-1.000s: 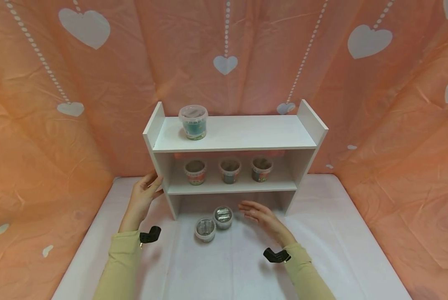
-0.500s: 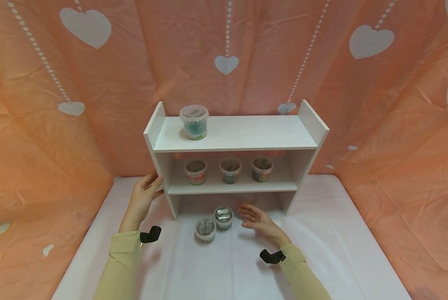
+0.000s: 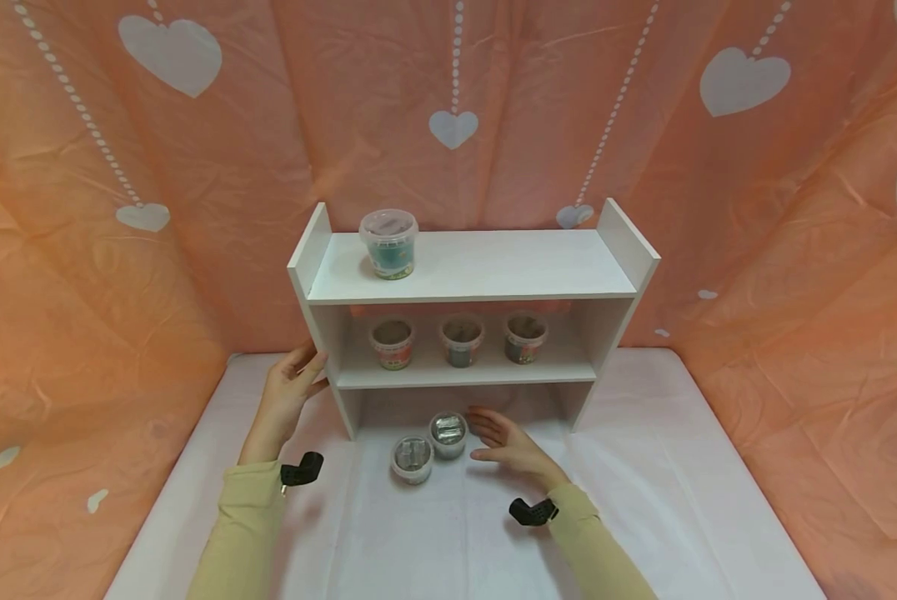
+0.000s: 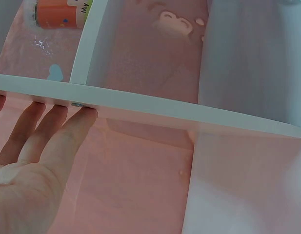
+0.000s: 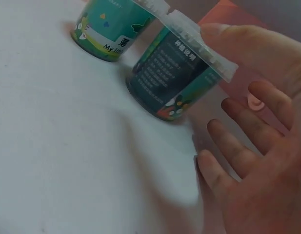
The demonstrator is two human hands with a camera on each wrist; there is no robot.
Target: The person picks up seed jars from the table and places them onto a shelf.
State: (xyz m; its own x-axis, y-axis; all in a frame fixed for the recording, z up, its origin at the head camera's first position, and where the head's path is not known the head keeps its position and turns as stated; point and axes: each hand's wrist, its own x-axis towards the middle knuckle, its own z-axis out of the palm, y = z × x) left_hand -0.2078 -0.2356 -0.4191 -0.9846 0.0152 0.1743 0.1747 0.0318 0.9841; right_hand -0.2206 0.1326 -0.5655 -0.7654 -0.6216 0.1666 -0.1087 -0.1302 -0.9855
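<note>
A white shelf unit [image 3: 508,262] stands on the table. My left hand [image 3: 287,396] rests its fingertips against the unit's left side panel [image 4: 140,105], fingers extended. On the table before the unit sit two small lidded plastic tubs, the nearer tub [image 3: 411,460] at the left and the farther tub [image 3: 448,435] right beside it. My right hand [image 3: 513,446], fingers spread and holding nothing, is at the right side of the farther tub. In the right wrist view the thumb overlaps the lid of this dark-labelled tub [image 5: 172,73]; the other tub [image 5: 111,29] has a green label.
A larger tub with a pink lid [image 3: 388,244] stands on the top shelf at the left. On the middle shelf are a left tub [image 3: 393,343], a middle tub [image 3: 461,342] and a right tub [image 3: 525,338]. An orange curtain [image 3: 373,100] with hearts hangs behind.
My right hand has moved left, closer to the farther tub, with thumb and fingers now parted beside it. The left hand has stayed at the side panel.
</note>
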